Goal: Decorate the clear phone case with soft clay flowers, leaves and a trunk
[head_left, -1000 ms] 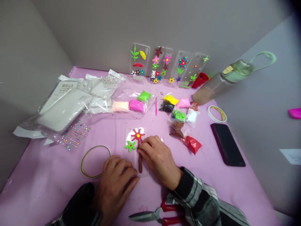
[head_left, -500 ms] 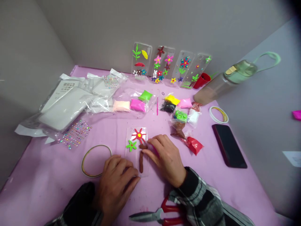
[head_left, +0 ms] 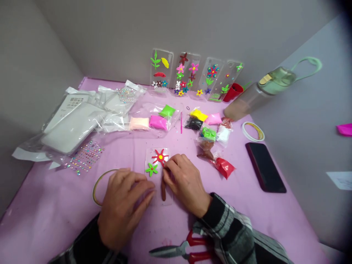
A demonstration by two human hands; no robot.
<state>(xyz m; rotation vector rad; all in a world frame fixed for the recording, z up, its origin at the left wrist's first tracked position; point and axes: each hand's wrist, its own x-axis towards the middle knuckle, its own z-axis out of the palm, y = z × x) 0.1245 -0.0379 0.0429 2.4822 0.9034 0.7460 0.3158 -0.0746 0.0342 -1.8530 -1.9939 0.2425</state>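
Note:
A clear phone case [head_left: 157, 200] lies flat on the table in front of me. On it sit a red clay flower [head_left: 160, 157] with a yellow centre, a green clay flower [head_left: 151, 169] and a long brown clay strip [head_left: 163, 190]. My right hand [head_left: 183, 179] is over the case's right side, thumb and fingers pinched at the strip's upper end. Its fingers cover the short brown clay piece there. My left hand [head_left: 123, 205] hovers by the case's lower left edge, fingers bent and apart, with nothing in it. A tape ring [head_left: 95, 190] is partly behind it.
Red-handled scissors [head_left: 176, 250] lie near my right sleeve. Clay packets [head_left: 224, 167], a phone [head_left: 265, 167], a tape roll [head_left: 253, 132] and a bottle [head_left: 247, 99] are to the right. Bagged cases [head_left: 71, 128] and gem stickers [head_left: 86, 157] are left; decorated cases [head_left: 162, 69] lean behind.
My left hand has lifted and shifted left, off the case's lower edge. My right fingers have closed in over the short brown piece. The view has shifted slightly.

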